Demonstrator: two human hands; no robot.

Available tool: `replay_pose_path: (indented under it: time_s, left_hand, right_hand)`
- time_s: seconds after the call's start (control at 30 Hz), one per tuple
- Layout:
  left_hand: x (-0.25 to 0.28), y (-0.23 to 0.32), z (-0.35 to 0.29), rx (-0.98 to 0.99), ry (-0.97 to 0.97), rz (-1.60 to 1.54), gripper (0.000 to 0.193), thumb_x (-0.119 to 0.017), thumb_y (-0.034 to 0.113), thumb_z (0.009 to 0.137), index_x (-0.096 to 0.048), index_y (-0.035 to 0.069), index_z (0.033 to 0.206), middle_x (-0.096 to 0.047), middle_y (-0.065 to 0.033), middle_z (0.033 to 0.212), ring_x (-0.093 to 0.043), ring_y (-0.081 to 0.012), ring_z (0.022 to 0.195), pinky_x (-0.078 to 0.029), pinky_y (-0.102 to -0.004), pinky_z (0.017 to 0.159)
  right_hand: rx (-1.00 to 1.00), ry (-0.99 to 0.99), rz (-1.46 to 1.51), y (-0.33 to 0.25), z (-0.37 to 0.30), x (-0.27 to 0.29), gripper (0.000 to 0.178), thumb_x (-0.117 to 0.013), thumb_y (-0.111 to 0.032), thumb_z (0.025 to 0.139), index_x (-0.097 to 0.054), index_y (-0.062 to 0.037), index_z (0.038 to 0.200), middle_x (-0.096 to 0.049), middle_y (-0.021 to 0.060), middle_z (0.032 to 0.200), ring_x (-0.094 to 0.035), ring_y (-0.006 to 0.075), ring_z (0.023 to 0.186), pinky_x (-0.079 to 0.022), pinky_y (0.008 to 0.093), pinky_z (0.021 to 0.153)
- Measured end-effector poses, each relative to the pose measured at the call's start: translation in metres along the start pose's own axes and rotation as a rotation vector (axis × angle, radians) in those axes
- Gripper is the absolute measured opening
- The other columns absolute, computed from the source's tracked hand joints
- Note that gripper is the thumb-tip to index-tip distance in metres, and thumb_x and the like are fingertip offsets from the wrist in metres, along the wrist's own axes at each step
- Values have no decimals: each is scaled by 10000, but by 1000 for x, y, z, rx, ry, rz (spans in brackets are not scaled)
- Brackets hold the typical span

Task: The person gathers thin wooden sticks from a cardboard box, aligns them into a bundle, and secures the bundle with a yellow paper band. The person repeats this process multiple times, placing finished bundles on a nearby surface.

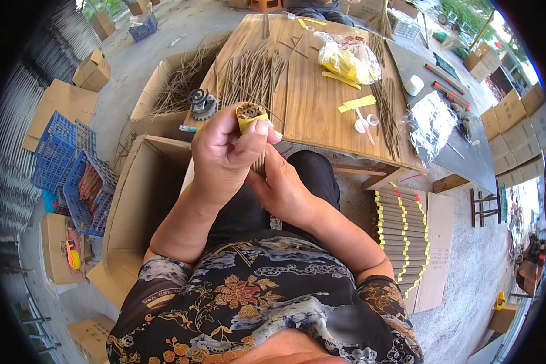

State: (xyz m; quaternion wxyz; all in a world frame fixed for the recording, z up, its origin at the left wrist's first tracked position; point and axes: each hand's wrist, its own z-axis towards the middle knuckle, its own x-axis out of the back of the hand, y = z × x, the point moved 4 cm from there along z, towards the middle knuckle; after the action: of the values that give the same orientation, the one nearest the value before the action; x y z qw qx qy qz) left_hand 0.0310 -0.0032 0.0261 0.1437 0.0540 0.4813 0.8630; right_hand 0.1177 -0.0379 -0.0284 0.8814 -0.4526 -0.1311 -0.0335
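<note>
Yellow-wrapped, the stick bundle (250,111) is running lengthwise between gripping fingers, from the left hand (229,144) down to the right hand (286,189).

Two hands (224,142), one held bundle (250,111), one wooden table (306,112).

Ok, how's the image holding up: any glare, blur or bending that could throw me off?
In the head view, the hands and stick bundle look fairly clear; also in the head view, glare whitens the crinkled plastic sheet, a smooth blurred patch sits on the shirt, and the ridged wall bows near the dark left rim.
</note>
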Motion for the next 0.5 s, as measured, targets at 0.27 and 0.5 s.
replay_pose_path:
  time_s: [0.27,0.5]
  left_hand:
    - [-2,-9,1,-23,109,111,110,-604,52,777,-511,-3,758,-472,34,599,-541,-34,642,-458,-192,548]
    - [-3,-14,1,21,159,182,77,-525,67,827,-526,-5,800,-575,-50,668,-567,-104,592,-481,-232,573]
  right_hand:
    - [-119,50,25,12,-2,-7,395,-508,10,786,-364,1,1153,-492,214,999,-505,375,933,-421,374,790]
    - [-103,128,-86,17,-3,-10,388,-504,22,771,-357,31,1130,-489,224,981,-506,384,918,-423,383,782]
